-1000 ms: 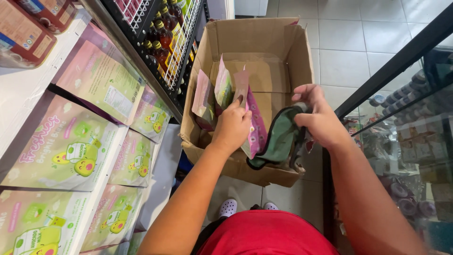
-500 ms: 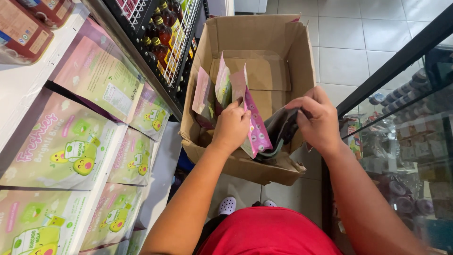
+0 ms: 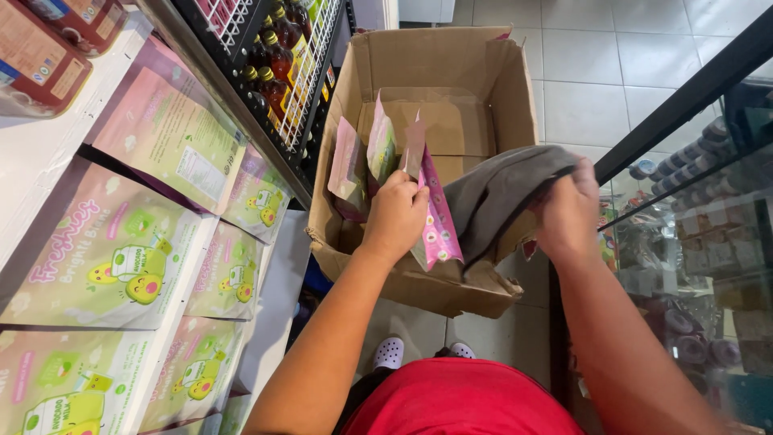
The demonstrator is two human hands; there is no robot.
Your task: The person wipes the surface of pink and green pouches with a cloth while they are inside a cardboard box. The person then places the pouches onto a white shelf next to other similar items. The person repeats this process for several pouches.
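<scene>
My left hand [image 3: 394,216] grips a fan of several flat pink-and-green pouches [image 3: 435,217] above an open cardboard box [image 3: 451,72] on the tiled floor. My right hand [image 3: 568,211] holds a grey cloth [image 3: 499,193] by its upper edge, to the right of the pouches. The cloth drapes down over the box's right wall and touches the rightmost pouch. The box's inside looks mostly bare cardboard behind the pouches.
A white shelf [image 3: 32,193] on the left carries rows of matching pastel pouches [image 3: 113,250]. A wire rack with brown bottles [image 3: 278,60] stands beyond it. A glass-fronted display case with a black frame [image 3: 692,217] is on the right. My shoes [image 3: 388,352] show below the box.
My right hand has lifted the grey cloth up out of the box and spread it wider. My left hand has kept the pouches in about the same place.
</scene>
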